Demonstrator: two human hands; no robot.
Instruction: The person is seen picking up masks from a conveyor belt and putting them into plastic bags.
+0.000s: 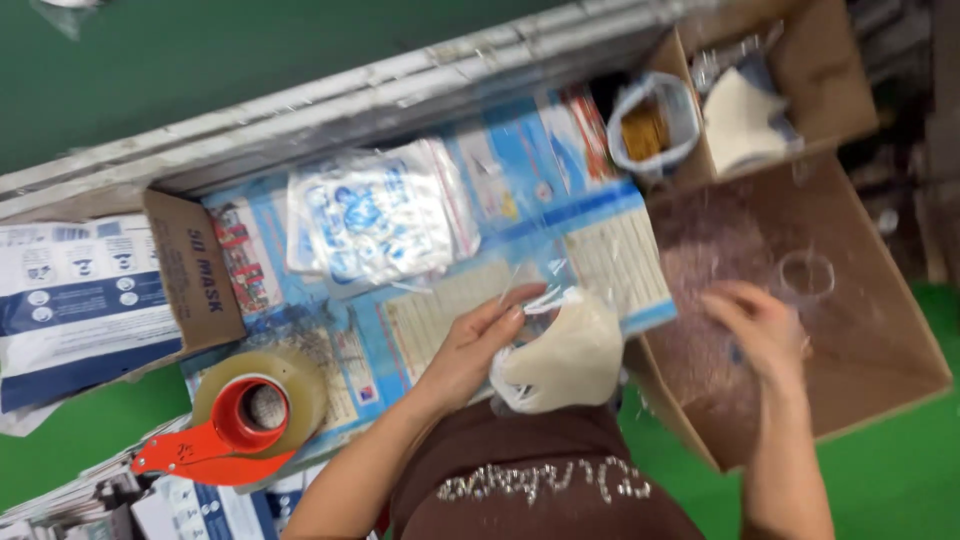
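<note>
Left hand [478, 345] gripping bagged mask [560, 360], right hand [760, 325] outstretched

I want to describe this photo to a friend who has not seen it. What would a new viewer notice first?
First, the left hand at the centre, holding a cream-coloured mask in a clear bag above the blue-covered table. Next, the right hand reaches into a large open cardboard box of clear plastic bags on the right. At the lower left, a bright red tape dispenser with a roll of clear tape stands out.
</note>
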